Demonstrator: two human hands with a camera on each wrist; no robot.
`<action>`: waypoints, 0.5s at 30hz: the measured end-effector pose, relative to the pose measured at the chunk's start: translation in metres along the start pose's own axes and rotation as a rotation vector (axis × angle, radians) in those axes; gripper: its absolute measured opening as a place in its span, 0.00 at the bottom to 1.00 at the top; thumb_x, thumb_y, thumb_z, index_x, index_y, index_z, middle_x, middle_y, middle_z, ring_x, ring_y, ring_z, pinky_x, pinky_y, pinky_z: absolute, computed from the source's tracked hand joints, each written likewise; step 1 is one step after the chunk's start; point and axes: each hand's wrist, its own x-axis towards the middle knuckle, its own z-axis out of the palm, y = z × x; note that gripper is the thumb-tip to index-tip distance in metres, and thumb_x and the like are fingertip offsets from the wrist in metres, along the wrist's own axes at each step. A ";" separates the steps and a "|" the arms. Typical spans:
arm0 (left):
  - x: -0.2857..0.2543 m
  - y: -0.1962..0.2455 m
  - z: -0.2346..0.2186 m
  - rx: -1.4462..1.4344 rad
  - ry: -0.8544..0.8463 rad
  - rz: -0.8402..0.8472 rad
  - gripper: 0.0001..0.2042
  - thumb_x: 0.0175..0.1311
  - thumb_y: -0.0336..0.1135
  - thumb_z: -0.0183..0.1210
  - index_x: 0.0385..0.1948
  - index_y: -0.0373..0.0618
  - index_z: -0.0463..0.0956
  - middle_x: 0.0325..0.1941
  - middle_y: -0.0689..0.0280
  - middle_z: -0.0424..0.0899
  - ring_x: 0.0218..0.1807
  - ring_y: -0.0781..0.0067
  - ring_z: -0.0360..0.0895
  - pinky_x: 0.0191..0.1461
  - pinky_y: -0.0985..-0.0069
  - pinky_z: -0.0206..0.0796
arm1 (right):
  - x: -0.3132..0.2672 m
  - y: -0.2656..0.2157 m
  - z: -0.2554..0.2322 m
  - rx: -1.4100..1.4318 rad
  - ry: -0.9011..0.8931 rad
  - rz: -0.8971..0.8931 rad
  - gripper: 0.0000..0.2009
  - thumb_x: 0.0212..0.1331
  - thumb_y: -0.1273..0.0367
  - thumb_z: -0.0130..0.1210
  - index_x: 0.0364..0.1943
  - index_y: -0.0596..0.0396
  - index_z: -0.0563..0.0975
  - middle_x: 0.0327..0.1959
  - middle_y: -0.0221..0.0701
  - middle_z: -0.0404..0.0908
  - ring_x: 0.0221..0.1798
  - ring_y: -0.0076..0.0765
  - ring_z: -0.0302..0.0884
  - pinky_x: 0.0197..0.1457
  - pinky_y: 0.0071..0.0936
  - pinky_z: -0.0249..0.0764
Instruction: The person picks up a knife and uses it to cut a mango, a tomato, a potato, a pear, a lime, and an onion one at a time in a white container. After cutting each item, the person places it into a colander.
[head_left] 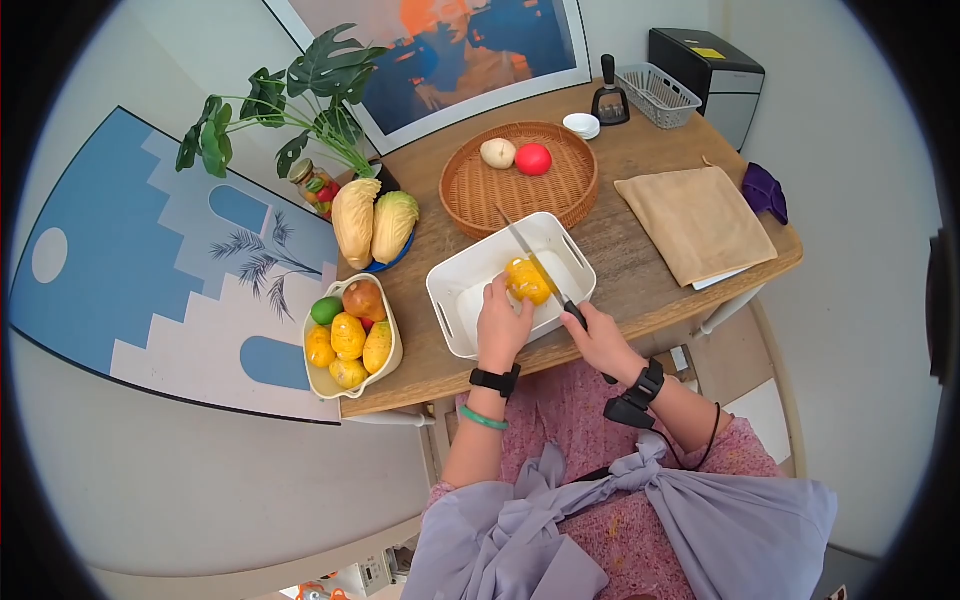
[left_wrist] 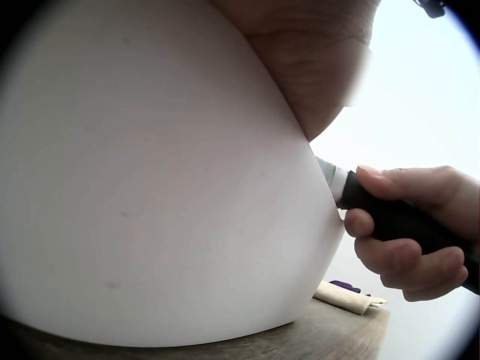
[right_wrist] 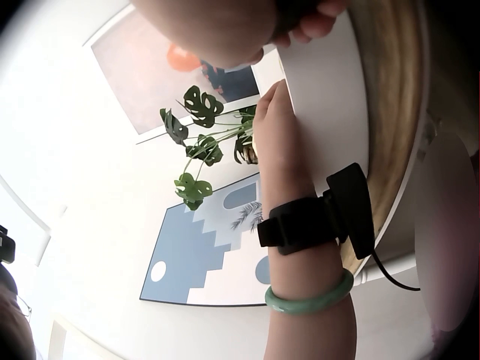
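Observation:
A white rectangular basin (head_left: 466,302) with handle slots stands near the table's front edge. Inside it lies a yellow mango (head_left: 524,286), gripped from the near left by my left hand (head_left: 503,322). My right hand (head_left: 603,343) holds a kitchen knife (head_left: 533,256) by its black handle, the blade slanting over the basin along the mango's right side. In the left wrist view the basin wall (left_wrist: 165,187) hides the mango, while the right hand (left_wrist: 412,247) shows curled round the handle. The left hand (right_wrist: 276,127) reaches over the basin rim in the right wrist view.
A cream basket (head_left: 398,362) of mangoes and other produce stands left. Behind it are two cabbages (head_left: 372,225) and a potted plant (head_left: 340,100). A wicker tray (head_left: 470,190) with two round items lies beyond the basin; a beige cloth bag (head_left: 695,225) lies right.

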 end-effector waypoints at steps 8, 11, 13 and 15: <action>-0.001 0.000 0.001 -0.003 0.009 0.008 0.24 0.58 0.35 0.59 0.57 0.40 0.65 0.52 0.49 0.73 0.49 0.45 0.76 0.50 0.60 0.71 | -0.002 -0.002 -0.001 0.008 0.042 0.039 0.18 0.68 0.59 0.48 0.34 0.65 0.70 0.27 0.57 0.76 0.35 0.66 0.75 0.37 0.49 0.70; 0.000 0.000 0.001 0.005 0.007 0.007 0.23 0.58 0.35 0.59 0.55 0.39 0.66 0.52 0.49 0.74 0.48 0.44 0.76 0.50 0.60 0.71 | -0.001 0.004 0.002 -0.024 0.050 -0.013 0.18 0.68 0.59 0.49 0.34 0.66 0.69 0.27 0.57 0.76 0.35 0.67 0.75 0.37 0.50 0.70; 0.000 0.000 0.001 0.005 0.015 0.010 0.22 0.58 0.35 0.59 0.54 0.39 0.66 0.51 0.49 0.74 0.48 0.44 0.76 0.49 0.59 0.71 | -0.002 0.000 0.000 -0.018 0.036 -0.021 0.18 0.67 0.59 0.49 0.33 0.66 0.69 0.27 0.57 0.76 0.35 0.67 0.75 0.37 0.50 0.69; 0.000 -0.001 0.003 0.002 0.022 0.012 0.21 0.58 0.35 0.59 0.52 0.39 0.66 0.51 0.49 0.74 0.48 0.44 0.76 0.49 0.59 0.71 | -0.003 -0.004 0.000 -0.016 0.022 -0.029 0.18 0.67 0.59 0.49 0.33 0.65 0.69 0.26 0.57 0.76 0.35 0.67 0.75 0.37 0.50 0.69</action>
